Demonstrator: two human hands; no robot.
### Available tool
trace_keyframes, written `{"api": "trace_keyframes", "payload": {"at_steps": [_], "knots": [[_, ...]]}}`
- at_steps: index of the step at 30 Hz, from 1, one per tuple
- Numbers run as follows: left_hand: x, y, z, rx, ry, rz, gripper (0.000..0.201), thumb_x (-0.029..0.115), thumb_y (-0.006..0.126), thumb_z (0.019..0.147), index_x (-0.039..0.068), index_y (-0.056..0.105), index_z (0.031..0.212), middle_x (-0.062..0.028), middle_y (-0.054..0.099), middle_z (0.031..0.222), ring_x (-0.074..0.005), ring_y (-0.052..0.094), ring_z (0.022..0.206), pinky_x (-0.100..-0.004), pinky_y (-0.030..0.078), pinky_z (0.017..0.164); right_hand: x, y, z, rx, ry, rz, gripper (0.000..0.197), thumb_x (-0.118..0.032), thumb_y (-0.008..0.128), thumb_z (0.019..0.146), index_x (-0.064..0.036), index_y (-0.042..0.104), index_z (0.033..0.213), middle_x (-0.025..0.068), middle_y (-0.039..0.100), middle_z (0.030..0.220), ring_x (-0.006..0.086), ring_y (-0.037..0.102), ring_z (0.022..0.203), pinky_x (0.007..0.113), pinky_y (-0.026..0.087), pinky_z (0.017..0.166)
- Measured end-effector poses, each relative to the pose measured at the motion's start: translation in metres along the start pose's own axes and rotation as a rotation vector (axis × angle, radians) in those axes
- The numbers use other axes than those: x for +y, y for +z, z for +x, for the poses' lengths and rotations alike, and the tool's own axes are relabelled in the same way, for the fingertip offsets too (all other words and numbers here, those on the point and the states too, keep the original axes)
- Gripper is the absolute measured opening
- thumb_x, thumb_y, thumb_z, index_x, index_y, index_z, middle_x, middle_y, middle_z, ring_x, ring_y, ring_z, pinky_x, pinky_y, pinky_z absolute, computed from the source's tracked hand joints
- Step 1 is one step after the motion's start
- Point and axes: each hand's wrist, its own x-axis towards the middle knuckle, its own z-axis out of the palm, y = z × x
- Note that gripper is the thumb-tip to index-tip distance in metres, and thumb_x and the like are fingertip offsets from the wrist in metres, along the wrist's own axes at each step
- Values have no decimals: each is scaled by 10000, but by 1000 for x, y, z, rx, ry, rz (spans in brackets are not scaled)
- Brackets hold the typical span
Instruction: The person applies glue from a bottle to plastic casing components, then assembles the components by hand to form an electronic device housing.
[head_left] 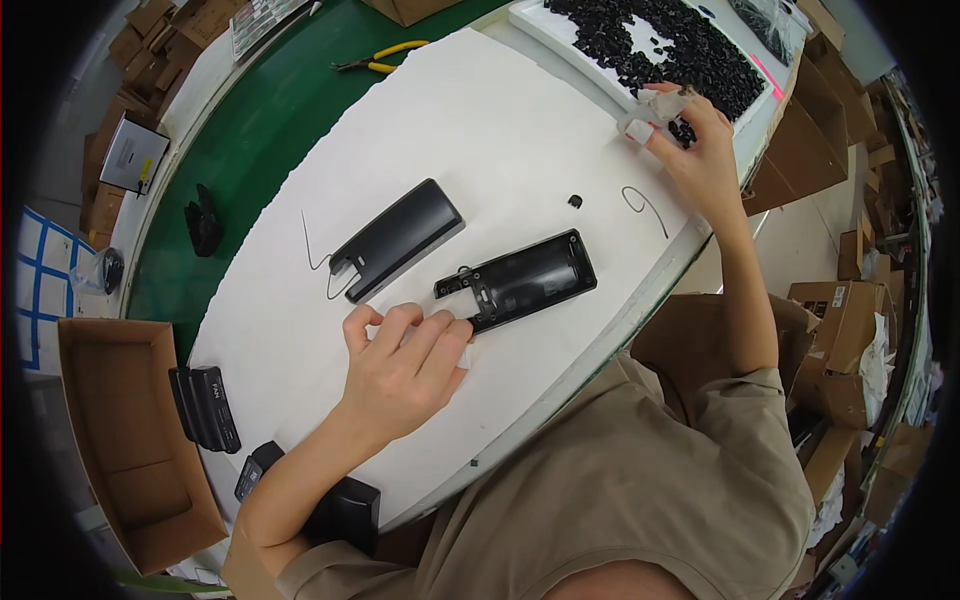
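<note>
My left hand [405,365] has its fingers bent round the near left end of a black plastic half-shell [535,278], which lies with its hollow side up. White coverings show on some fingertips of both hands. At the near edge of a white tray, my right hand [700,150] has thumb and fingers drawn together; whatever is between them is too small to make out. Heaped in that tray are small black plastic parts [690,65]. A second black shell [405,238], smooth side up, rests left of the first. One small black piece [575,201] lies alone on the white sheet.
Thin wires [645,210] lie on the white sheet [330,400]. Yellow-handled pliers [385,57] sit on the green mat at the back. To the left are a cardboard box [140,450], black casings [205,408] and a black object [202,222]. Cartons [835,330] stand right of the table.
</note>
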Motion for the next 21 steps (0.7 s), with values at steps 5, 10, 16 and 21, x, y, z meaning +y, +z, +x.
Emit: {"api": "trace_keyframes", "payload": {"at_steps": [5, 10, 16, 21], "knots": [[-1, 1, -1, 1, 11, 9, 403, 172, 715, 502, 99, 578, 873, -1, 574, 880, -162, 494, 771, -363, 269, 736, 8, 4, 4, 26, -51, -74, 322, -313, 694, 718, -62, 645, 914, 48, 608, 973, 203, 514, 978, 395, 253, 946], [-1, 3, -3, 4, 14, 11, 389, 168, 710, 510, 97, 580, 870, 1, 575, 882, -162, 498, 783, -366, 272, 743, -6, 4, 33, -22, -109, -31, 325, -347, 689, 726, -62, 651, 877, 43, 587, 886, 199, 515, 884, 381, 288, 858], [1, 7, -3, -12, -10, -20, 455, 243, 729, 591, 74, 564, 980, -72, 564, 1000, -215, 515, 853, -392, 318, 763, -5, 25, 62, 12, -204, -206, 382, -423, 684, 717, -64, 661, 846, 26, 535, 765, 177, 499, 780, 370, 278, 713], [14, -2, -5, -138, -37, -382, 831, 443, 775, 531, 142, 466, 1242, -266, 277, 1372, -482, 324, 1193, -592, 321, 917, -14, 23, 61, -118, -38, -108, 393, -426, 690, 716, -53, 658, 836, 14, 535, 653, 165, 504, 630, 359, 307, 664]]}}
